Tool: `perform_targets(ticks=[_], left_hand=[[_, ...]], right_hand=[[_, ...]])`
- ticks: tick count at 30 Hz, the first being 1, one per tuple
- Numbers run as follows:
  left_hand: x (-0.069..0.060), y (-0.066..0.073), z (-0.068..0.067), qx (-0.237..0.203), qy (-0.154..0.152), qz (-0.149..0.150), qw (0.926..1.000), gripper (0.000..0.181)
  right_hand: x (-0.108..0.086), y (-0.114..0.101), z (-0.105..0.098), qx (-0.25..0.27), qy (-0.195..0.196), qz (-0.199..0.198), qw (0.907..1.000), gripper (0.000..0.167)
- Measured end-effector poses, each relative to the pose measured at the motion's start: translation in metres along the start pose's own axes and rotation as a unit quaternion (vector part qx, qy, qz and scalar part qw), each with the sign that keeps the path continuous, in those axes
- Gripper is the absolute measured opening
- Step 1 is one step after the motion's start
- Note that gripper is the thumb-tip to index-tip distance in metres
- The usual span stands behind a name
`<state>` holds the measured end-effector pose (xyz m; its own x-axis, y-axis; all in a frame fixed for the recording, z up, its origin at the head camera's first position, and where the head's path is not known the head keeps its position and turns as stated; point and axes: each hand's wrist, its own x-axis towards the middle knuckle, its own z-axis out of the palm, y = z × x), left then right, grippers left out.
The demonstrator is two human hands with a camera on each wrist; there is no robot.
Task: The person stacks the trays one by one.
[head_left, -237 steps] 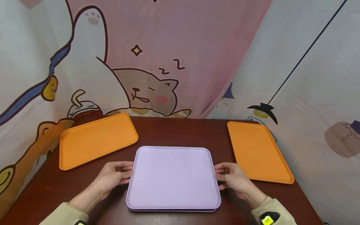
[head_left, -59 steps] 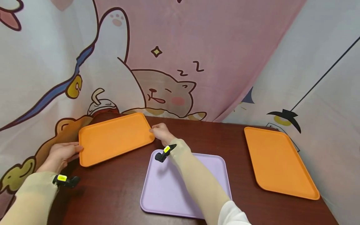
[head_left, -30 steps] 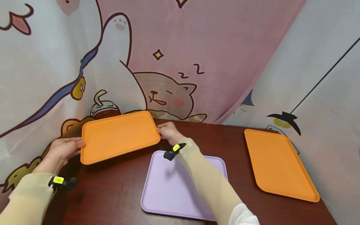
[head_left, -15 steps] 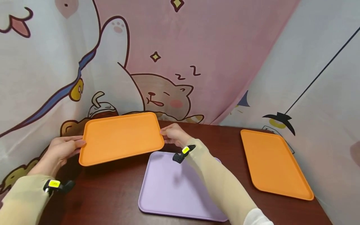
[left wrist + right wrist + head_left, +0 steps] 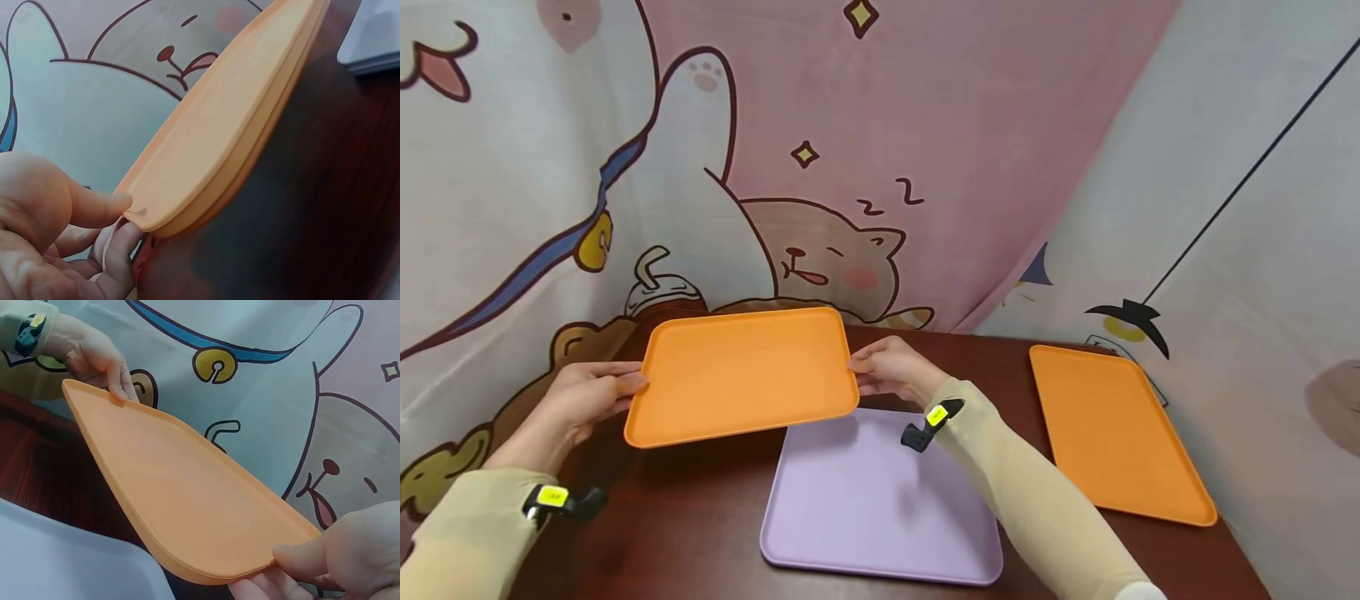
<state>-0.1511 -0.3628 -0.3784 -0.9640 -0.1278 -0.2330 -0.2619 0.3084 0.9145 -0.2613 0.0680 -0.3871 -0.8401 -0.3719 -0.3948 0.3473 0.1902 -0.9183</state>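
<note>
Clearly, left grip [image 5: 582, 395] and right grip [image 5: 897, 369] pinch the orange tray [image 5: 747, 377] (aloft, not yet placed); its twin [image 5: 1122, 435] lies untouched right of both.

Behind the dark reddish-brown table [image 5: 662, 525] hangs a cartoon-printed cloth [image 5: 985, 125], pink between two white parts, a sleeping cat [image 5: 831, 242] drawn low on the pink

I see an orange tray [image 5: 181, 481] gripped at both ends: right hand [image 5: 350, 556] at 4 o'clock, thumb over the near rim; left hand [image 5: 94, 356] at 10. Pale tray [image 5: 62, 556] at 8, dark desk [image 5: 25, 444] at 9, cartoon-print fabric [image 5: 269, 406] around 1.
</note>
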Motion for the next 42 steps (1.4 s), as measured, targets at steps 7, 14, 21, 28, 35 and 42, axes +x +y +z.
perform_targets(ticks=[7, 14, 21, 28, 35, 42], left_hand=[[-0.001, 0.012, 0.015, 0.015, -0.017, 0.016, 0.9996, 0.058], [-0.006, 0.024, 0.029, 0.031, -0.030, 0.023, 0.9988, 0.058], [-0.008, 0.032, 0.046, 0.024, -0.047, 0.029, 0.9982, 0.058], [-0.009, 0.047, 0.062, 0.018, -0.057, 0.049, 0.9970, 0.056], [-0.013, 0.056, 0.075, -0.005, -0.070, 0.067, 0.9953, 0.057], [-0.016, 0.063, 0.086, 0.006, -0.072, 0.068, 0.9951, 0.056]], right_hand=[[-0.022, 0.000, -0.019, -0.032, 0.008, -0.006, 0.9994, 0.020], [-0.044, 0.004, -0.034, -0.028, 0.006, -0.024, 0.9993, 0.021], [-0.065, 0.012, -0.052, -0.029, 0.010, -0.031, 0.9991, 0.021], [-0.085, 0.014, -0.068, -0.037, 0.039, -0.031, 0.9981, 0.022], [-0.107, 0.016, -0.078, -0.032, 0.034, -0.048, 0.9978, 0.025], [-0.122, 0.018, -0.086, -0.032, 0.041, -0.056, 0.9971, 0.027]])
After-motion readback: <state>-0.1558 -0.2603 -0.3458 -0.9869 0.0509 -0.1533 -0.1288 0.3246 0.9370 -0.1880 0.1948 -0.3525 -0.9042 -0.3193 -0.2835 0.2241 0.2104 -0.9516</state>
